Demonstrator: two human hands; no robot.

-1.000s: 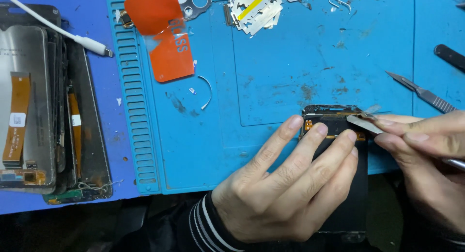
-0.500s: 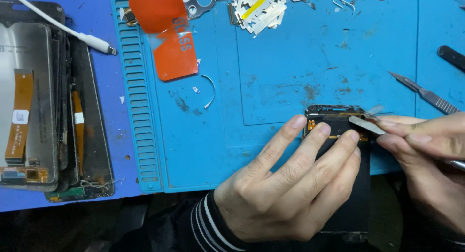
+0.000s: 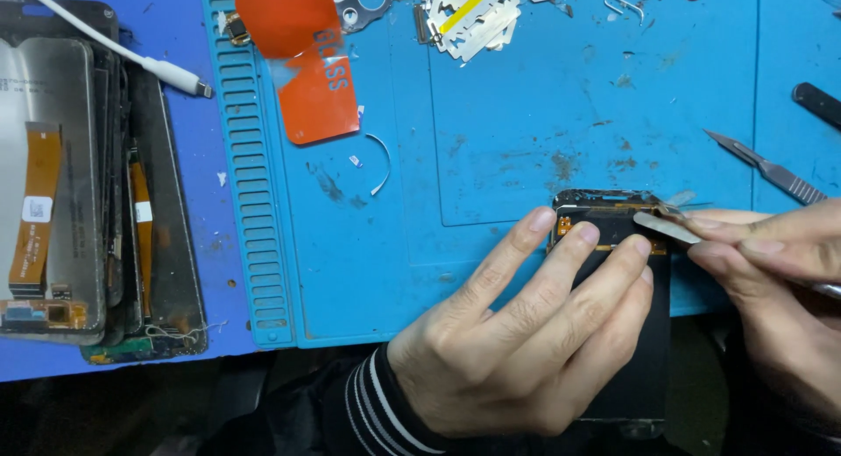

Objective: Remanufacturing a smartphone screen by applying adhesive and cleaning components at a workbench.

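**Phone screen assembly, prying at top edge — separation barely begun**

At the near edge of the blue work mat (image 3: pixel 526 123), on the table:

- Phone screen assembly (image 3: pixel 626 333): dark, lying flat, its lower part overhanging the mat toward the person. Top end shows a metal frame and orange flex parts. It appears to be in one piece; no layer looks lifted.
- Left hand (image 3: pixel 517 351): fingers spread and pressed flat on the assembly, tips near its top edge, pinning it down.
- Right hand (image 3: pixel 780 289): fingers pinched shut on a thin flat metal blade (image 3: pixel 666 228), whose tip meets the assembly's top right corner. How deep it sits cannot be told.

Judged progress: early; the tool is at one corner only, the remaining edges untouched.

Set aside:

- Scalpel (image 3: pixel 771 169), right of the work.
- Orange film pieces (image 3: pixel 302 70) and loose razor blades (image 3: pixel 477 18), far side of mat.
- Stack of stripped screens (image 3: pixel 79 202) with white cable (image 3: pixel 123 53), left.
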